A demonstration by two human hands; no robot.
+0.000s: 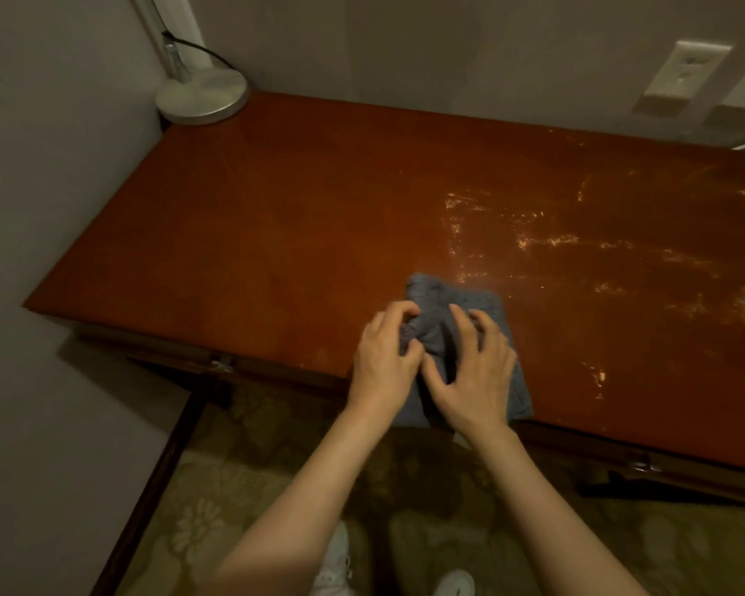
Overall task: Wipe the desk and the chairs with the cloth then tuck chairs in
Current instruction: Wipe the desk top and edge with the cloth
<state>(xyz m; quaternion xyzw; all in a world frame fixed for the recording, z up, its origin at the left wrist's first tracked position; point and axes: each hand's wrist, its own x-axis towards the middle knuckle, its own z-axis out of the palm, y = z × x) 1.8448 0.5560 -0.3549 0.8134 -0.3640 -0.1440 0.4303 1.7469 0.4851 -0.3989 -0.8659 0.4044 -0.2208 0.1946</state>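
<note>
Beige walls meet in a corner behind a reddish-brown wooden table (276,230) whose right part shows pale, scuffed patches. At the far left corner of the table stands the round silver base of a lamp (201,96) with a dark cord running to it. Two white wall outlets (684,75) sit on the far wall to the right. A crumpled grey cloth (448,294) lies on the table at its near edge, about midway along. The left hand (383,359) grips a bunched fold of the cloth with curled fingers. The right hand (474,372), just beside it, has bent fingers dug into the cloth, thumb spread towards the left hand. Below the table lies a yellow-green floral carpet (233,488), where white shoes (336,561) show.
</note>
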